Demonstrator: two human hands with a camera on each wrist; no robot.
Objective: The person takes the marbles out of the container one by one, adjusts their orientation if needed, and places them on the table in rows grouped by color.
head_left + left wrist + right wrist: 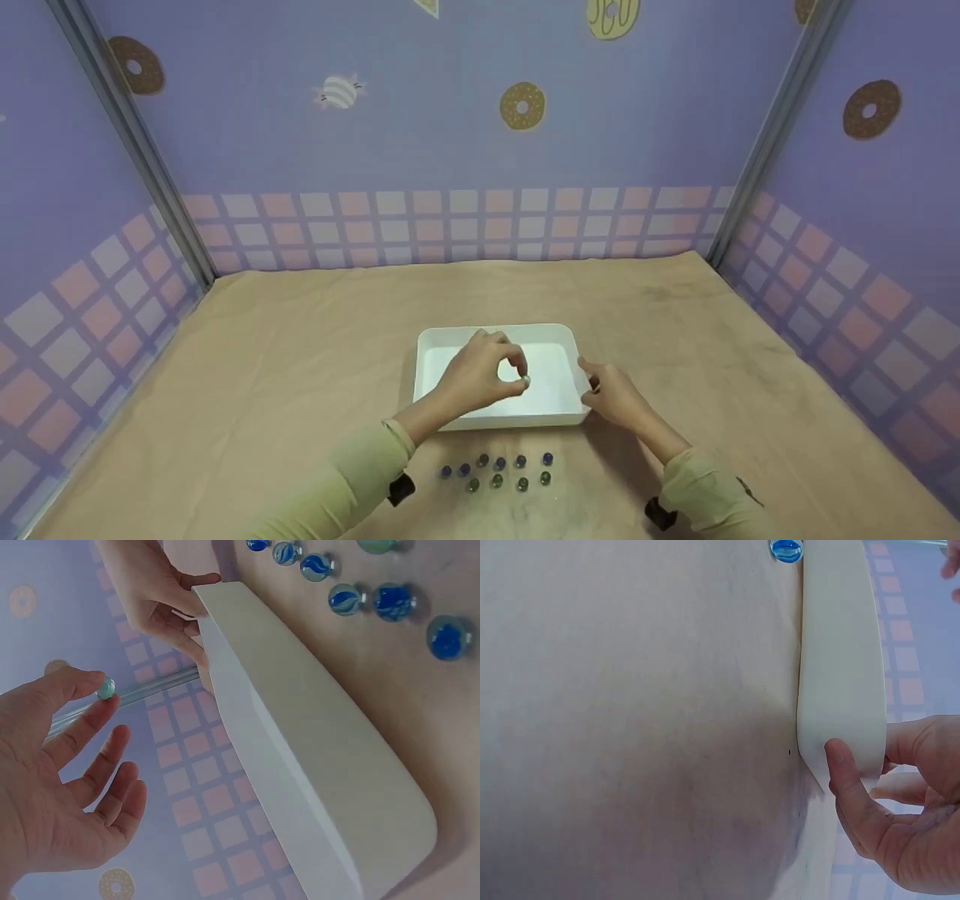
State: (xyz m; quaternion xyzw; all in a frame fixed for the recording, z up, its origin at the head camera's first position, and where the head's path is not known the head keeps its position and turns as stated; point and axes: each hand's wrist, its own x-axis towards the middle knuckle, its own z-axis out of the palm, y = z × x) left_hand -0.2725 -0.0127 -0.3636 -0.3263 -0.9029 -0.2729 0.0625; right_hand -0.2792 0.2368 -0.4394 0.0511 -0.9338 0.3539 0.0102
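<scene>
Above a white tray [510,421], my left hand [480,373] pinches a pale green glass marble [106,688] between thumb and index finger; its other fingers are loosely bent. My right hand [616,395] grips the tray's right end. The right wrist view has that thumb [843,765] against the outer wall near the corner, with the other fingers partly hidden behind it. In front of the tray lie several blue-swirled marbles [394,602] and several green marbles [497,481], in loose rows. The part of the tray floor visible in the head view is bare white.
Brown paper-like covering [300,352] spreads over the tabletop. Patterned purple walls [420,135] with pink and white squares enclose the back and both sides, with metal posts [780,135] at the corners.
</scene>
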